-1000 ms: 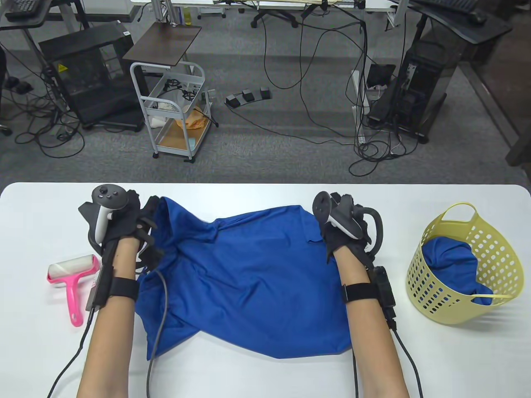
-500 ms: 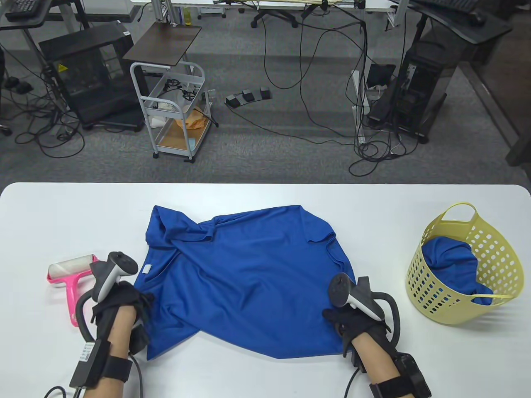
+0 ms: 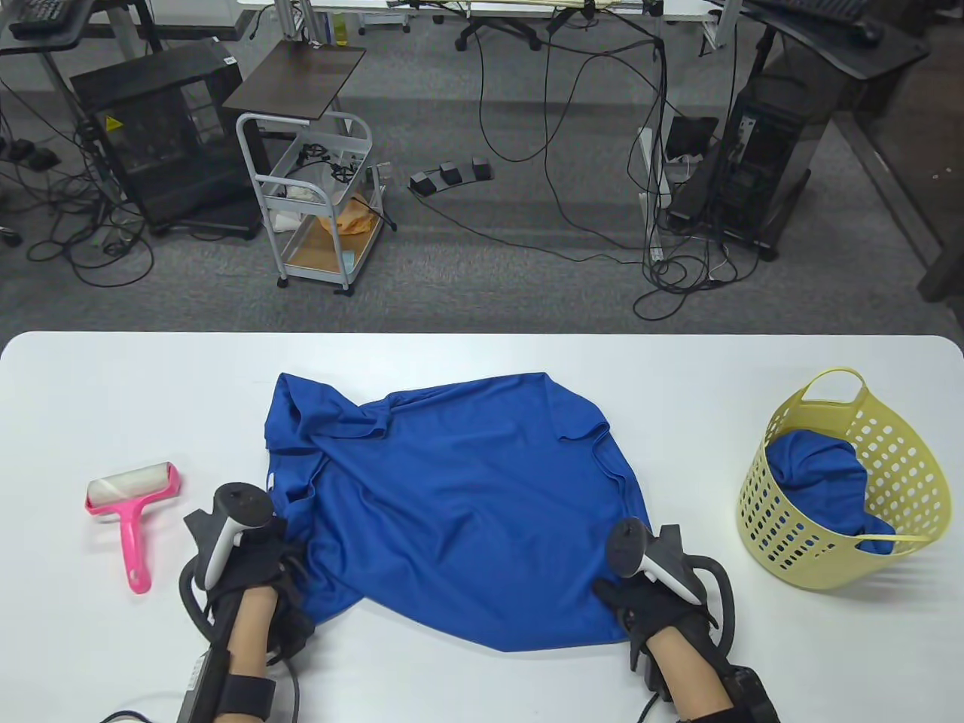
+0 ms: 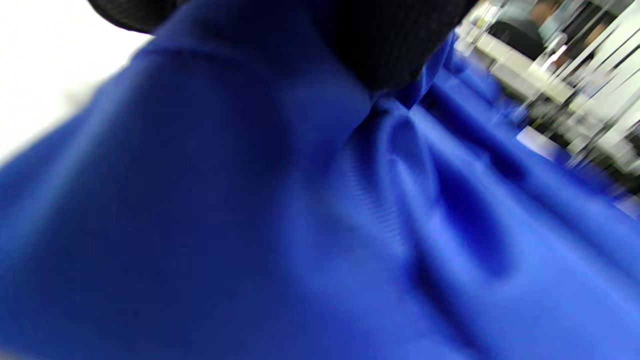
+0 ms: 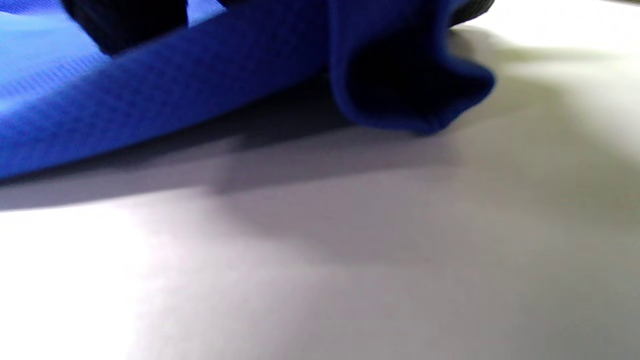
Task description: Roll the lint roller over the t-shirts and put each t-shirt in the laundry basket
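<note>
**Blue T-Shirt Spread on Table, Both Hands at Its Near Hem**

A blue t-shirt (image 3: 459,512) lies spread and wrinkled across the middle of a white table (image 3: 482,361), its collar end bunched toward the far left. The person's left hand (image 3: 260,576) sits at the shirt's near-left corner, and the left wrist view shows dark gloved fingers (image 4: 395,45) with cloth gathered into a fold beneath them, so this hand appears to pinch the fabric. The right hand (image 3: 655,602) sits at the near-right corner; the right wrist view shows the hem (image 5: 410,95) lifted just off the table in a curl under the glove, which suggests a hold on the edge here too, though the fingers themselves are mostly hidden.

A pink lint roller (image 3: 134,512) lies untouched to the left of the shirt, near the left hand but apart from it. A yellow laundry basket (image 3: 836,557) stands at the right, well apart from the shirt, with another blue garment (image 3: 817,478) already inside.

The shirt looks light, thin and limp, with a slight sheen that hints it may slide on the smooth tabletop. It should drape and fold wherever it is not supported, so corners and hems are the sensible places to take hold when flattening it. For rolling, one hand likely needs to pin the cloth so it does not bunch under the roller.
</note>
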A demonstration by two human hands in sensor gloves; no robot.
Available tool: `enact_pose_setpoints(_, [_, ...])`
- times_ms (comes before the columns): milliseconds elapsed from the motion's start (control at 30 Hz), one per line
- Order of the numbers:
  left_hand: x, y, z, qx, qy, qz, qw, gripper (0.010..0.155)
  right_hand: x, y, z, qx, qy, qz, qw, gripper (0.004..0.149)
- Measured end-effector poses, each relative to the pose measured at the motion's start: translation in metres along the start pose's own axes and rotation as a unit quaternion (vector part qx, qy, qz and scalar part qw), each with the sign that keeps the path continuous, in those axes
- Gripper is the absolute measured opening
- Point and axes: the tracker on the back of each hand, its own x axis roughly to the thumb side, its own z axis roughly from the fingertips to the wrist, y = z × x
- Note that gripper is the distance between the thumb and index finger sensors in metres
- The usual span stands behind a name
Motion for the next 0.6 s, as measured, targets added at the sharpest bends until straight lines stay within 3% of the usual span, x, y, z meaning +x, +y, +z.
enact_pose_setpoints(167, [0.006,0.029,0.015,0.01,-0.079,0.154,0.985,0.041,0.0,-0.001,0.0,0.009,0.001,-0.001,1.0,0.069])
enact_pose_setpoints(300, [0.013,0.05,0.023,0.042,-0.101,0.148,0.983,0.04,-0.001,0.0,0.0,0.013,0.002,-0.003,1.0,0.069])
enact_pose_setpoints(400, [0.012,0.064,0.021,0.021,-0.071,0.147,0.986,0.04,-0.001,0.0,0.0,0.013,0.003,-0.006,1.0,0.069])
enact_pose_setpoints(500, [0.002,0.069,0.012,0.015,0.025,0.03,0.999,0.041,-0.002,0.001,-0.001,0.014,0.004,-0.007,1.0,0.069])
enact_pose_setpoints(533, [-0.003,0.068,0.008,0.015,0.064,-0.029,0.997,0.041,-0.002,0.001,-0.001,0.014,0.005,-0.007,1.0,0.069])
enact_pose_setpoints(600, [-0.011,0.061,0.001,0.016,0.085,-0.101,0.991,0.047,-0.002,0.001,-0.001,0.014,0.005,-0.008,1.0,0.069])
